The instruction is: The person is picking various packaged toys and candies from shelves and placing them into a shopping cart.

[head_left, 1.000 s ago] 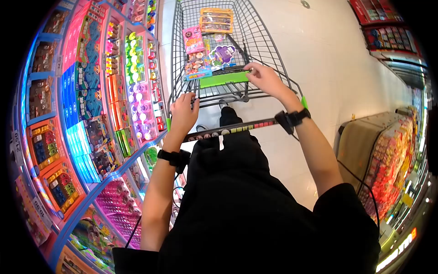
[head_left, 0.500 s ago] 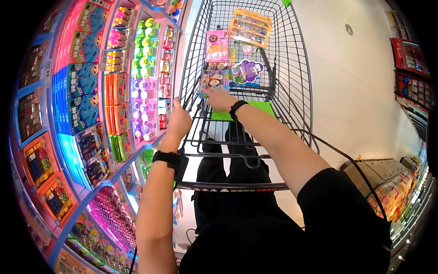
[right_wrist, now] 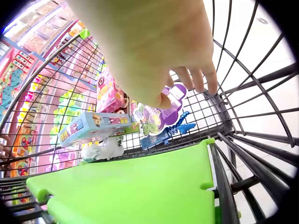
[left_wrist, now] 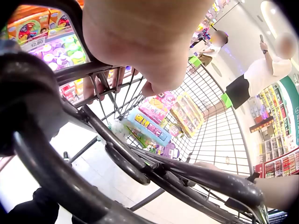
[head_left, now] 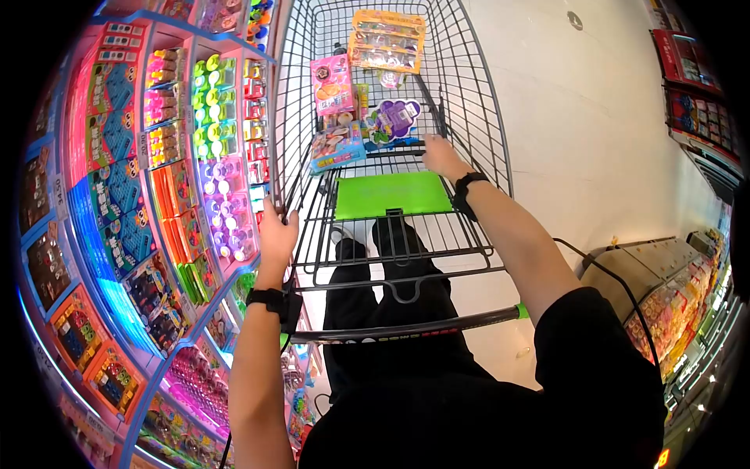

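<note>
My left hand (head_left: 279, 234) grips the left top rail of the shopping cart (left_wrist: 224, 116), and its fingers (left_wrist: 96, 86) show through the wire in the left wrist view. My right hand (head_left: 445, 158) reaches down inside the basket with fingers loosely bent and nothing held. Below it lies a purple grape-shaped package (right_wrist: 161, 114), which the thumb overlaps in the right wrist view. A light-blue box (head_left: 338, 148) leans at the left, beside a pink pack (head_left: 332, 84). An orange-framed multipack (head_left: 387, 41) lies deeper in the basket.
A green seat flap (head_left: 393, 195) lies across the cart's near end, with the push handle (head_left: 406, 328) behind it. Shelves of boxed toys and candy (head_left: 223, 141) run close along the left. Right of the floor (head_left: 562, 133) stands a display bin (head_left: 641, 273). Two people (left_wrist: 259, 74) stand ahead.
My right hand went left to the light-blue box, then back right over the grape-shaped package. That box now sits tilted and nearer. The left hand stays at the cart's left side.
</note>
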The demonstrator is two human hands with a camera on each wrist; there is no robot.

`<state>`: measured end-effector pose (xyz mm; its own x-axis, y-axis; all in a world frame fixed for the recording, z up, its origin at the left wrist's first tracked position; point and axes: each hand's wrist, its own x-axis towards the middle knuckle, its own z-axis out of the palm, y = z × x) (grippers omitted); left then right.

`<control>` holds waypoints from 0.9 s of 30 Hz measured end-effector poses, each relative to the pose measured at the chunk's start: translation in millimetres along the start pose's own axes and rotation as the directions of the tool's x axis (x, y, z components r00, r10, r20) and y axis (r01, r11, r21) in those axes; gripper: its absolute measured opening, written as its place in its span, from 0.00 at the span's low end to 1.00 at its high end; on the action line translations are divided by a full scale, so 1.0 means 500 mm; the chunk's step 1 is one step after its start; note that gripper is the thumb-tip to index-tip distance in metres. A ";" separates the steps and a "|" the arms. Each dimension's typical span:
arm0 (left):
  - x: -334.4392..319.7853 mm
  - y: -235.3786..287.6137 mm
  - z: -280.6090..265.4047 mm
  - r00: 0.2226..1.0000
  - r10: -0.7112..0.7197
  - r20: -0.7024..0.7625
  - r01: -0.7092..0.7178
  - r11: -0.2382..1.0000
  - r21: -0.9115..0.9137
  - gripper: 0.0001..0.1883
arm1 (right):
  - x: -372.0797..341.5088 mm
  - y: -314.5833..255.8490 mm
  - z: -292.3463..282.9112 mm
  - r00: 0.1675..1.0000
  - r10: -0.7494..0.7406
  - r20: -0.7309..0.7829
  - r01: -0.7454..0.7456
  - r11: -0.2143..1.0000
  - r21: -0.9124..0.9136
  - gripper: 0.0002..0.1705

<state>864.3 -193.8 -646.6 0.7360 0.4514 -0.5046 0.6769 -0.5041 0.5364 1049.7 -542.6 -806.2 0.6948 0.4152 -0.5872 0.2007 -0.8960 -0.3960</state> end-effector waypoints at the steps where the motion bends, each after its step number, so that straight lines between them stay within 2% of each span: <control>1: 0.006 -0.004 -0.001 1.000 0.010 0.005 -0.010 1.000 -0.027 0.27 | -0.001 -0.021 -0.005 0.998 -0.048 0.035 0.046 0.997 0.055 0.29; 2: 0.010 -0.009 -0.004 0.999 -0.027 0.023 0.027 1.000 -0.010 0.27 | -0.016 -0.049 0.001 0.996 -0.094 0.003 0.093 0.991 0.097 0.31; 3: 0.017 -0.023 -0.001 1.000 0.012 0.003 -0.012 0.999 0.042 0.27 | 0.000 -0.069 0.029 0.989 -0.146 0.000 0.144 0.980 0.135 0.34; 4: 0.017 -0.010 -0.006 1.000 0.011 0.004 -0.011 0.999 0.045 0.27 | 0.000 -0.116 0.017 0.984 -0.159 0.080 0.132 0.955 0.266 0.39; 5: 0.015 0.003 -0.014 1.000 0.011 0.003 -0.011 0.999 0.049 0.27 | 0.002 -0.169 0.003 0.980 -0.112 0.167 0.040 0.923 0.382 0.45; 6: 0.015 -0.002 -0.013 0.999 0.038 -0.013 -0.038 0.999 0.031 0.26 | -0.006 -0.233 -0.040 0.946 0.001 0.324 -0.189 0.814 0.549 0.53; 8: 0.016 0.004 -0.017 1.000 0.020 0.011 -0.020 1.000 -0.018 0.24 | 0.058 -0.246 0.067 0.957 -0.135 0.256 -0.107 0.656 0.747 0.60; 11: 0.014 0.023 -0.023 1.000 0.010 0.004 -0.009 0.998 -0.067 0.19 | 0.097 -0.277 0.142 0.991 -0.070 0.115 -0.057 0.557 0.829 0.63; 12: 0.015 0.021 -0.025 1.000 0.007 0.009 -0.006 0.998 -0.070 0.19 | 0.131 -0.264 0.188 0.993 -0.043 0.112 -0.072 0.536 0.841 0.63; 15: 0.017 0.021 -0.026 1.000 -0.001 0.001 0.001 0.998 -0.060 0.18 | 0.081 -0.282 0.046 0.972 0.006 0.234 -0.219 0.374 0.901 0.60; 16: 0.018 0.016 -0.026 1.000 0.004 -0.001 -0.004 0.999 -0.054 0.18 | 0.112 -0.264 0.088 0.994 0.040 0.104 -0.111 0.284 0.952 0.55; 17: 0.019 0.010 -0.027 1.000 0.008 -0.001 -0.008 0.999 -0.048 0.18 | 0.123 -0.248 0.081 0.985 0.074 0.153 -0.167 0.241 0.956 0.52; 19: 0.025 -0.002 -0.029 1.000 0.006 0.005 -0.006 0.999 -0.038 0.20 | 0.107 -0.214 -0.005 0.958 0.137 0.253 -0.272 0.146 0.951 0.44; 21: 0.029 -0.008 -0.030 1.000 0.005 -0.007 -0.005 1.000 -0.018 0.22 | 0.133 -0.132 -0.004 0.952 0.214 0.218 -0.251 0.144 0.957 0.36; 23: 0.034 -0.017 -0.031 1.000 0.018 -0.018 -0.018 1.000 0.002 0.24 | 0.128 -0.059 -0.037 0.926 0.277 0.257 -0.286 0.069 0.956 0.30; 25: 0.034 0.000 -0.040 1.000 0.020 -0.007 -0.020 0.999 -0.025 0.24 | 0.122 -0.020 -0.056 0.908 0.361 0.214 -0.212 -0.046 0.976 0.27; 26: 0.036 -0.005 -0.040 1.000 0.007 -0.007 -0.007 1.000 -0.025 0.24 | 0.130 0.004 -0.052 0.900 0.381 0.212 -0.210 -0.047 0.977 0.27; 27: 0.039 -0.006 -0.042 1.000 -0.006 -0.008 0.005 1.000 -0.022 0.24 | 0.129 0.012 -0.063 0.909 0.341 0.240 -0.237 -0.052 0.970 0.28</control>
<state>877.1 -167.9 -643.7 0.7323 0.4598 -0.5024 0.6810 -0.4851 0.5486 1117.5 -526.3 -824.3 0.5341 0.1098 -0.8382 -0.8450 0.1008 -0.5252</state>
